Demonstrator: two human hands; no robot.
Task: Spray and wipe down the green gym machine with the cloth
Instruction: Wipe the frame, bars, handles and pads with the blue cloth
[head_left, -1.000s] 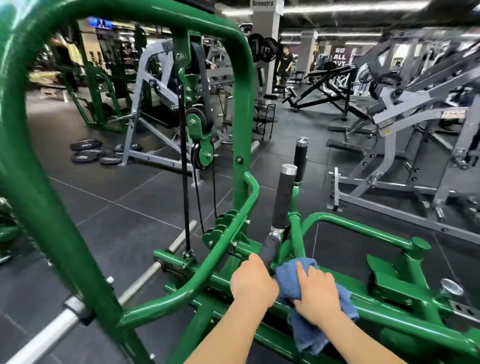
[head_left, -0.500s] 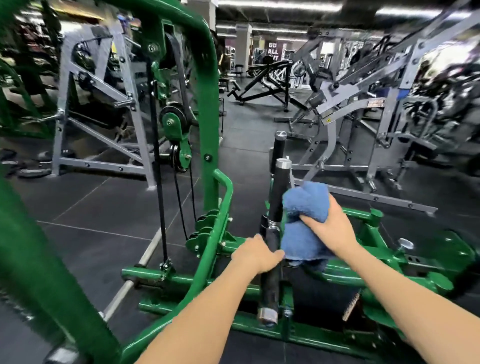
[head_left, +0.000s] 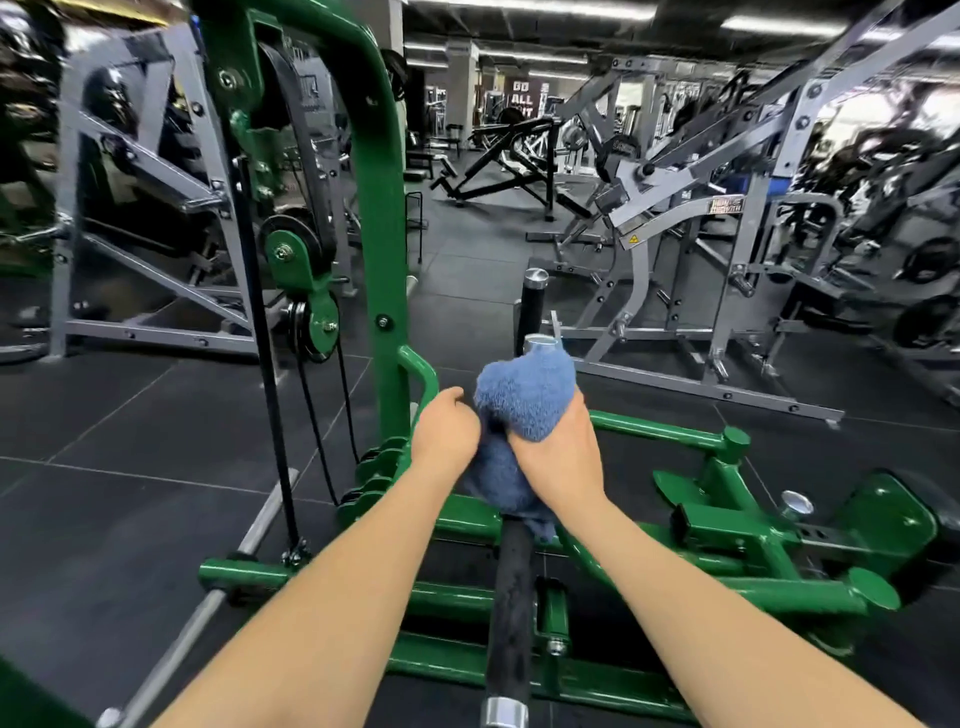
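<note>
On the far wall at 12 o'clock a dark sign (head_left: 521, 106) reads "GO ALL" with a third line too blurred to read. A grey plate-loaded machine (head_left: 670, 208) at 2 o'clock carries a yellow warning triangle sticker (head_left: 633, 239) and a label plate (head_left: 726, 205) whose print cannot be read.

The green gym machine (head_left: 382, 218) fills the centre and left, its upright post rising at 11 o'clock and its base frame spreading low at 5 o'clock. A black padded handle bar (head_left: 510, 608) runs from 6 o'clock up toward the middle. The blue cloth (head_left: 524, 397) is bunched around the upper part of that bar, just below its silver cap. The right hand (head_left: 558, 457) grips the cloth from the right side, fingers curled into it. The left hand (head_left: 445, 431) is closed against the cloth's left edge, touching it; whether it pinches the fabric or the bar beneath cannot be told.
</note>
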